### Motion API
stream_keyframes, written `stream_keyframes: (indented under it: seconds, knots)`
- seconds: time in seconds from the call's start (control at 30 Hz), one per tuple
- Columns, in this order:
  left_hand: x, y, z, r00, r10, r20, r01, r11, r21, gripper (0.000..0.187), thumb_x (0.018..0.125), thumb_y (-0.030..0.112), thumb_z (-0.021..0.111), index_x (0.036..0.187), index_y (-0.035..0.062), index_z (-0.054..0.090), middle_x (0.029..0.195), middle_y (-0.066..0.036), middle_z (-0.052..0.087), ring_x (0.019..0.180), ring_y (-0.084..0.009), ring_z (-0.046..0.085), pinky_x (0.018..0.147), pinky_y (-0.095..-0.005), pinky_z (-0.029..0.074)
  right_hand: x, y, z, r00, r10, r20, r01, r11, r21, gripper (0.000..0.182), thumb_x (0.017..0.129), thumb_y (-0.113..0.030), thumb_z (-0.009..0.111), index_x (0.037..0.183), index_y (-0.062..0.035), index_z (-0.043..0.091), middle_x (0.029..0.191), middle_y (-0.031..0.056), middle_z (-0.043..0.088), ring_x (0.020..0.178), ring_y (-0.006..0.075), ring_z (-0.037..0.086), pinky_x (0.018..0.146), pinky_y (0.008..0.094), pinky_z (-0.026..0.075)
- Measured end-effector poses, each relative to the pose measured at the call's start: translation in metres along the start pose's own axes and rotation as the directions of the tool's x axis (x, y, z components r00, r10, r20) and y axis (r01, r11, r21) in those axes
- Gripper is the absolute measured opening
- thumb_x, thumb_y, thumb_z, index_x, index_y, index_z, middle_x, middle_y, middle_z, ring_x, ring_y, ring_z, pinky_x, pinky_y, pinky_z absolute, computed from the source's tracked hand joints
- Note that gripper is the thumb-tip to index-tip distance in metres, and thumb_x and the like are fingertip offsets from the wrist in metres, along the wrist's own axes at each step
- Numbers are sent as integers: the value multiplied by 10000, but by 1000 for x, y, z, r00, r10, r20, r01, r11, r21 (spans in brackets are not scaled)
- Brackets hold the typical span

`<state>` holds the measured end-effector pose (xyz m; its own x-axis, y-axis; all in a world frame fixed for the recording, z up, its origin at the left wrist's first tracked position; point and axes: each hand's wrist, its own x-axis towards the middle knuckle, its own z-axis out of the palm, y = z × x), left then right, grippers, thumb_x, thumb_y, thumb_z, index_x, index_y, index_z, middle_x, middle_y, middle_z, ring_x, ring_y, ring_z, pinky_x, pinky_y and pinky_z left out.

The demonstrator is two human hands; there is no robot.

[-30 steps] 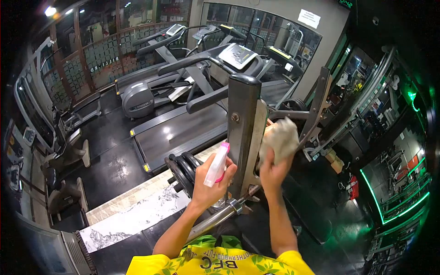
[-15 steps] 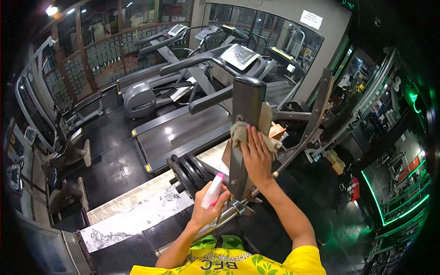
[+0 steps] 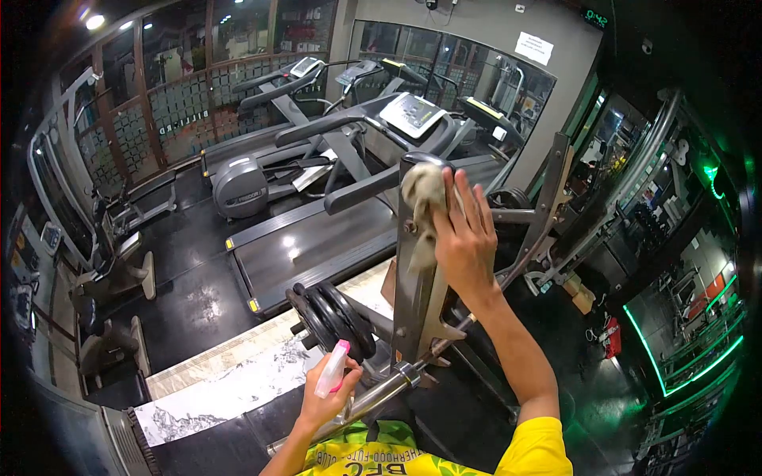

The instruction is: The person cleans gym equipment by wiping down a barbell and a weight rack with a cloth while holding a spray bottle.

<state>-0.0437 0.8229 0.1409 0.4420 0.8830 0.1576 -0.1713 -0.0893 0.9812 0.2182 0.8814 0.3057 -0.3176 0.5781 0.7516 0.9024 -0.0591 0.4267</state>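
My right hand (image 3: 466, 242) presses a crumpled beige cloth (image 3: 427, 190) against the upper face of a dark metal post (image 3: 409, 293); the fingers point upward and the thumb side is behind the cloth. Lower down, my left hand (image 3: 325, 397) is closed around a spray bottle (image 3: 333, 373) with a white head and pink nozzle; most of the bottle is hidden by the fingers. A shiny barbell (image 3: 389, 390) runs slantwise past the post's lower part, close to my left hand. Black weight plates (image 3: 332, 317) hang on a peg left of the post.
Behind the post stand a treadmill (image 3: 309, 250) and an elliptical machine (image 3: 238, 186). A marble-patterned strip (image 3: 230, 404) crosses the floor at lower left. On the right are a slanted rack upright (image 3: 548, 198), a small cardboard box (image 3: 582, 299) and a red object (image 3: 609, 337).
My right hand has slid the cloth up the post, close to its top. My left hand with the spray bottle has moved down and to the left. The view has shifted slightly.
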Motion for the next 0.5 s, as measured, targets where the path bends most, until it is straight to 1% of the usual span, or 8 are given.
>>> stream_keyframes:
  seconds: [0.03, 0.1, 0.13, 0.2, 0.37, 0.43, 0.47, 0.5]
  knots:
    - [-1, -2, 1, 1000, -7, 9, 7, 1000, 18, 187, 871, 78, 685, 998, 0, 572, 813, -60, 653, 569, -91, 595, 518, -229, 464, 1, -3, 5, 1000, -3, 0, 3, 1000, 0, 259, 795, -145, 664, 1042, -70, 687, 1447, 115, 455, 1344, 289, 414, 1111, 420, 338]
    - [-3, -3, 3, 1000, -14, 18, 13, 999, 38, 183, 870, 71, 682, 998, 0, 571, 812, -60, 652, 568, -92, 595, 517, -230, 464, -3, -11, 25, 996, 27, 82, -12, 984, -176, 362, 802, -157, 638, 1145, -42, 624, 1453, 157, 433, 1365, 282, 385, 1131, 423, 303]
    - [-3, -4, 6, 1000, -2, 27, 1, 999, 33, 175, 869, 69, 681, 991, 2, 574, 797, -59, 648, 564, -91, 593, 516, -232, 462, -12, -12, 31, 996, 28, 80, -13, 984, -177, 362, 802, -157, 638, 1145, -42, 624, 1453, 157, 433, 1365, 282, 385, 1131, 423, 303]
    - [-4, -4, 8, 999, 10, 33, -11, 1000, 26, 167, 867, 67, 680, 983, 4, 577, 782, -58, 645, 560, -91, 591, 516, -235, 459, -50, -20, 32, 988, 14, 152, -11, 1000, -19, 304, 834, -146, 575, 1107, -19, 620, 1439, 176, 443, 1371, 279, 378, 1133, 448, 283]
    - [-4, 0, 8, 998, 44, 51, -49, 993, 104, 150, 863, 87, 687, 954, 12, 595, 713, -41, 621, 566, -84, 583, 530, -238, 451, -142, -36, 24, 935, -104, 339, 130, 990, -55, 287, 847, -163, 554, 1088, -25, 628, 1419, 175, 463, 1360, 281, 388, 1137, 447, 270]
    - [-4, 1, 5, 994, 81, 72, -91, 984, 151, 152, 862, 87, 688, 958, 13, 596, 713, -38, 620, 570, -82, 580, 535, -237, 452, -168, -47, 19, 880, -155, 450, 161, 987, 24, 292, 847, -155, 546, 1096, -29, 630, 1406, 179, 474, 1364, 282, 385, 1140, 456, 260]
    - [-4, -1, 2, 994, 66, 91, -81, 982, 171, 175, 867, 90, 684, 986, 3, 590, 776, -52, 620, 594, -95, 593, 554, -242, 467, -175, -54, 11, 879, -155, 451, 162, 987, 23, 292, 847, -155, 546, 1096, -29, 630, 1406, 179, 474, 1364, 282, 385, 1140, 456, 260]
    - [-5, -3, 2, 993, 54, 106, -73, 980, 187, 198, 871, 92, 680, 1015, -6, 585, 840, -65, 620, 617, -107, 605, 572, -246, 482, -173, -63, -5, 725, -199, 659, 240, 970, 29, 309, 856, -161, 536, 1121, -27, 620, 1412, 178, 467, 1365, 275, 385, 1147, 453, 244]
